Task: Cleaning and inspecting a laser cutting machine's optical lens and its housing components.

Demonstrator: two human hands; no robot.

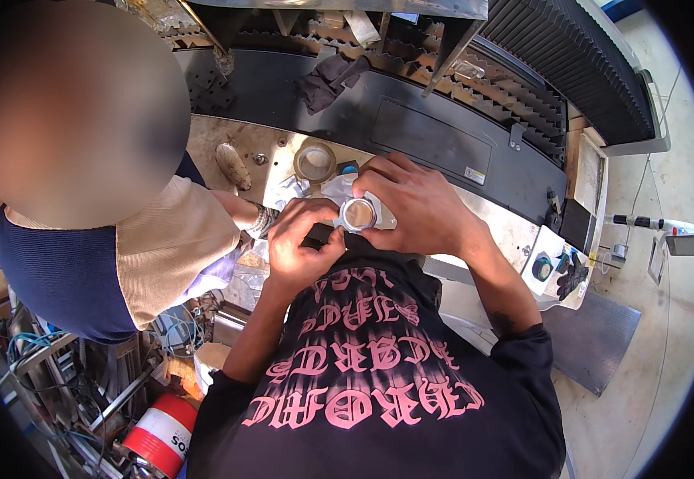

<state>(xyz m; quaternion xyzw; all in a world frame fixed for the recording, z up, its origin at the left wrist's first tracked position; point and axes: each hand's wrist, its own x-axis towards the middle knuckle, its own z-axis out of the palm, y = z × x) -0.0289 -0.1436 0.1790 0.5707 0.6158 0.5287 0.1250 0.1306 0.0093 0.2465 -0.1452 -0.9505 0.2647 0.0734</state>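
A small round silver ring [374, 215] with a tan, glassy-looking middle is held up in front of my chest. My right hand [419, 203] grips it by its right side, thumb below and fingers curled over the top. At its lower left edge, the fingertips of my left hand [303, 239] are pinched together against the rim, the other fingers folded in. Just beyond my hands, on the worktop, are a brown roll of tape [332, 163], a small blue cap [350, 168] and crumpled white tissue [287, 190].
Close on my left stands a person [179, 247], one arm reaching toward the worktop [203, 144]. A dark cloth [331, 81] lies on the black machine panel [419, 128]. Black gloves [573, 276] lie at the right end. A red and white drum [159, 435] stands at lower left.
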